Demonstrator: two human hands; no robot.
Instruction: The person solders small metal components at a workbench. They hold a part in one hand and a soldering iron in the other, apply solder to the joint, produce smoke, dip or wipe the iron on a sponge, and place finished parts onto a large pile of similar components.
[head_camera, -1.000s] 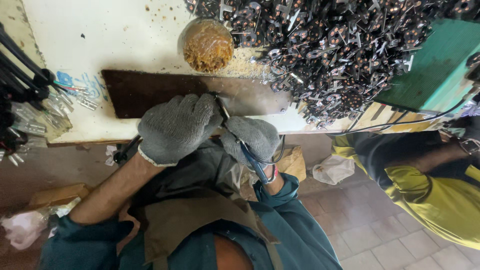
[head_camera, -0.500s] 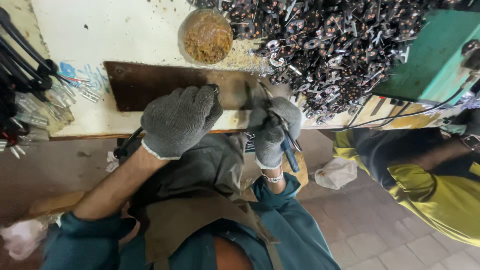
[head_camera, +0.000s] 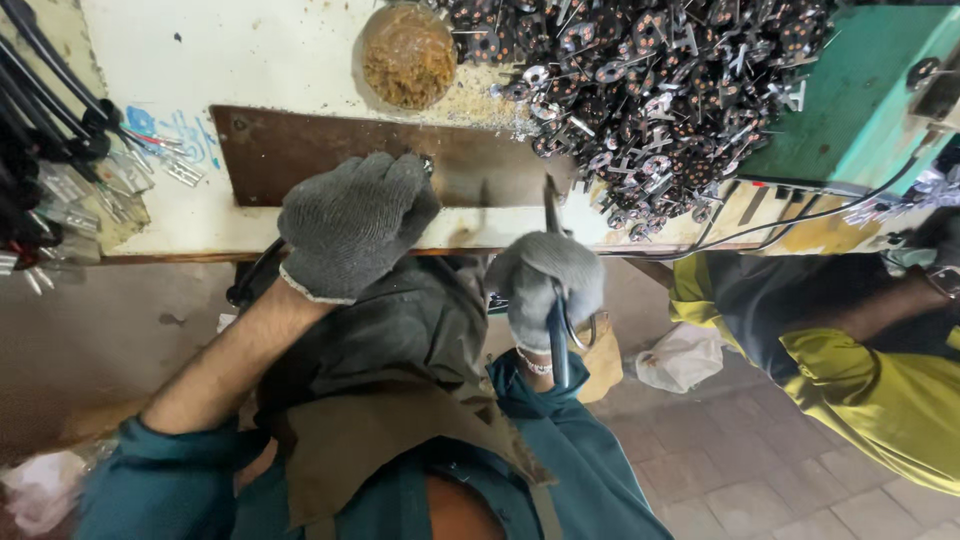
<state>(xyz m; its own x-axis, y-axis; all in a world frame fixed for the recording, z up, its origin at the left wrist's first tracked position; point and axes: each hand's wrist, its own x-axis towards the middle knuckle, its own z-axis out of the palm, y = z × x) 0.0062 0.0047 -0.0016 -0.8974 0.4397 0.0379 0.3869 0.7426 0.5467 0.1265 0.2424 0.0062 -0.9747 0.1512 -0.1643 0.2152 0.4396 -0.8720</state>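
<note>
We look down from the worker's head onto a pale workbench (head_camera: 250, 60), its near edge crossing the frame above the knees. At upper right a green machine housing (head_camera: 850, 110) stands on the bench, and a big heap of small dark metal parts (head_camera: 670, 90) spreads beside it towards the bench edge. At lower right we see a co-worker's yellow sleeve (head_camera: 880, 390), well apart from the worker's own arms. A brown metal plate (head_camera: 300, 150) lies flat on the bench in front of the worker, reaching from left of centre to the foot of the heap. Black cables (head_camera: 50, 90) hang at the far left over a few small shiny pieces. Behind the plate sits a round bowl (head_camera: 408, 55) filled with golden-brown shavings.

Both hands wear grey knit gloves. Our left hand (head_camera: 352, 222) is curled, knuckles up, with its fingertips at the near edge of the plate; we cannot tell whether it grips anything underneath. Our right hand (head_camera: 545, 285) is closed around the blue handles of a pair of pliers (head_camera: 556, 260), held just off the bench edge, with the thin nose pointing up onto the plate's right end, near the heap.
</note>
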